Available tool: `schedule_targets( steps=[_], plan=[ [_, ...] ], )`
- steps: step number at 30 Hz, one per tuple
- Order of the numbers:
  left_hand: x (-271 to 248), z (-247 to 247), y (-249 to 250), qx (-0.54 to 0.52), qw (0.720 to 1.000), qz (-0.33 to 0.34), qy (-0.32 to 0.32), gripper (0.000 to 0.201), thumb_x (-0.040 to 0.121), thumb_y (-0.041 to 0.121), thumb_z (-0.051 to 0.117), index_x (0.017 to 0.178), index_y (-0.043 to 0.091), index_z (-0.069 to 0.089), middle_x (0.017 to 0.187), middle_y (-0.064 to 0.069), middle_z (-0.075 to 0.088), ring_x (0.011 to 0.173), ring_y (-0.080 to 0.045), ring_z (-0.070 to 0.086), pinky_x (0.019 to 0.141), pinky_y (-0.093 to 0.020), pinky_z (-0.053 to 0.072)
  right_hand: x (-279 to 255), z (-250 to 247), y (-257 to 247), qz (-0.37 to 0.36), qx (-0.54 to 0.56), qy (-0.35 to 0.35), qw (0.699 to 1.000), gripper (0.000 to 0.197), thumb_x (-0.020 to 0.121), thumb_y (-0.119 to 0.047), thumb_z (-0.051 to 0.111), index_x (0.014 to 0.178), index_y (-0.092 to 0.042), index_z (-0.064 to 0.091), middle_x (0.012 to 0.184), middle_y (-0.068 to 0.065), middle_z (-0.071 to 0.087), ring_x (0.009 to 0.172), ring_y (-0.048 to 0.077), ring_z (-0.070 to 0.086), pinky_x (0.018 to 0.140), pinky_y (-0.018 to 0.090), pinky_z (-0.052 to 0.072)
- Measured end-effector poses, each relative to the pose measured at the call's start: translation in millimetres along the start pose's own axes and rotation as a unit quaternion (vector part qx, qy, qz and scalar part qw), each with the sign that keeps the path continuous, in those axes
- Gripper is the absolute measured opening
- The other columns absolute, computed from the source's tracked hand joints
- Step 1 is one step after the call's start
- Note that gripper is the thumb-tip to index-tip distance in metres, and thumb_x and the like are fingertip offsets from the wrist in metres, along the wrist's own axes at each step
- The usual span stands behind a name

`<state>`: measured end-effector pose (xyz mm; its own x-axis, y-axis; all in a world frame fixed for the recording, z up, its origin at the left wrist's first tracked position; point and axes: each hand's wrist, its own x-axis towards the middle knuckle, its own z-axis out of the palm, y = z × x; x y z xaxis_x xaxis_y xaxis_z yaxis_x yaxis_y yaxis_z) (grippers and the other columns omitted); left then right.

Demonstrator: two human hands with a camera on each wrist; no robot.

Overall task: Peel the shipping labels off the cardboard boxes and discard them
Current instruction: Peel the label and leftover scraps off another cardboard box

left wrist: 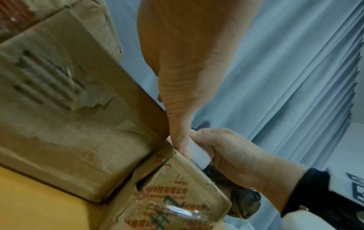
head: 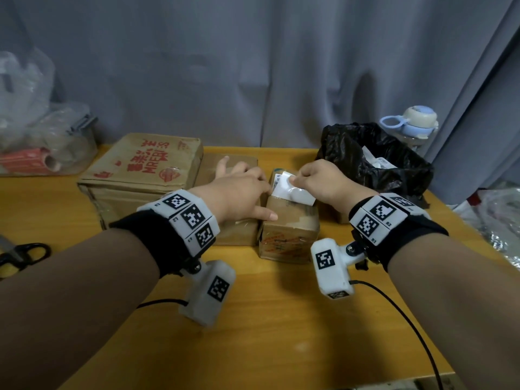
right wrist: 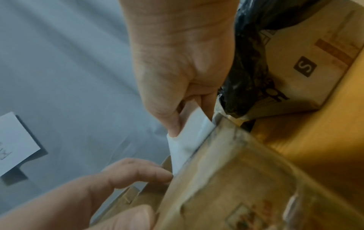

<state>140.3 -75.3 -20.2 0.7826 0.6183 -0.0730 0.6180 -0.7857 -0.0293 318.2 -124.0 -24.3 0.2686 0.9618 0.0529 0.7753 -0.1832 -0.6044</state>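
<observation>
From the head view, the right hand point(head: 323, 180) pinches the lifted edge of a white paper shipping label point(head: 292, 191) on top of a small brown cardboard box point(head: 289, 235), which stands on the yellow wooden surface point(head: 253, 319). The left hand point(head: 239, 192) lies across a taller plain cardboard box point(head: 233, 232) just beside it, fingers straight, thumb reaching onto the small box's top. A large flat cardboard box with red print point(head: 146, 164) sits to the left, touching the plain one. Behind and to the right, a black plastic bag point(head: 374, 161) gapes open with white paper scraps inside, and a pale blue lidded bottle point(head: 413, 122) stands beyond it.

Over to the left wrist view: the left hand point(left wrist: 187, 62) stretches long, its fingertip point(left wrist: 182, 143) pressing the small box's top edge right at the label point(left wrist: 199, 152). The right hand point(left wrist: 232, 157) curls round that white strip. Torn paper scars the side of the plain box point(left wrist: 69, 109).

Right wrist view now: thumb and fingers of the right hand point(right wrist: 177, 70) nip the label point(right wrist: 187, 140), peeled up off the blurred small box point(right wrist: 246, 186), its lower end on the box edge. The left hand's fingers point(right wrist: 138, 172) rest against the box below.
</observation>
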Motion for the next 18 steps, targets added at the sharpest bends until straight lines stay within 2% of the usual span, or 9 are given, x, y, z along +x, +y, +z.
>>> schedule_targets(
  steps=[2, 5, 9, 14, 18],
  plan=[
    [-1, -1, 0, 0.003, 1.000, 0.003, 0.009, 0.059, 0.079, 0.068, 0.048, 0.126, 0.032, 0.051, 0.136, 0.007, 0.041, 0.133, -0.022, 0.027, 0.113, -0.058, -0.002, 2, -1, -1, -0.004, -0.010, -0.010, 1.000, 0.036, 0.090, -0.027, 0.058, 0.058, -0.014, 0.051, 0.060, -0.001, 0.046, 0.062, 0.014, 0.045, 0.063, 0.031, 0.039],
    [-1, 0, 1, -0.009, 1.000, 0.013, 0.015, 0.052, 0.080, 0.065, 0.050, 0.121, 0.033, 0.053, 0.131, 0.008, 0.043, 0.131, -0.021, 0.028, 0.113, -0.058, -0.002, 6, -6, -7, -0.029, -0.086, -0.023, 0.996, 0.030, 0.091, -0.026, 0.057, 0.069, -0.005, 0.062, 0.067, 0.004, 0.052, 0.069, 0.018, 0.049, 0.060, 0.028, 0.040],
    [-2, -2, 0, -0.009, 1.000, 0.016, 0.009, 0.050, 0.080, 0.064, 0.052, 0.120, 0.035, 0.058, 0.128, 0.009, 0.043, 0.129, -0.020, 0.028, 0.114, -0.057, -0.004, 8, -11, -14, -0.087, -0.224, -0.032, 0.970, 0.045, 0.091, -0.030, 0.055, 0.050, -0.015, 0.043, 0.055, 0.000, 0.044, 0.056, 0.017, 0.043, 0.051, 0.028, 0.031],
    [2, -8, 3, -0.003, 1.000, 0.023, -0.002, 0.049, 0.078, 0.063, 0.056, 0.114, 0.031, 0.067, 0.120, 0.009, 0.048, 0.128, -0.020, 0.026, 0.115, -0.053, -0.006, 6, -17, -15, -0.108, -0.254, -0.064, 0.959, 0.048, 0.091, -0.036, 0.055, 0.052, -0.016, 0.037, 0.054, -0.001, 0.038, 0.052, 0.015, 0.035, 0.050, 0.029, 0.028],
    [8, -11, 2, -0.026, 0.999, 0.027, -0.014, 0.042, 0.077, 0.061, 0.059, 0.103, 0.030, 0.071, 0.111, 0.010, 0.057, 0.126, -0.020, 0.029, 0.114, -0.050, 0.000, 8, -16, -14, -0.097, -0.250, -0.066, 0.961, 0.048, 0.092, -0.034, 0.053, 0.051, -0.016, 0.036, 0.055, 0.000, 0.038, 0.054, 0.016, 0.037, 0.051, 0.029, 0.029]
  ],
)
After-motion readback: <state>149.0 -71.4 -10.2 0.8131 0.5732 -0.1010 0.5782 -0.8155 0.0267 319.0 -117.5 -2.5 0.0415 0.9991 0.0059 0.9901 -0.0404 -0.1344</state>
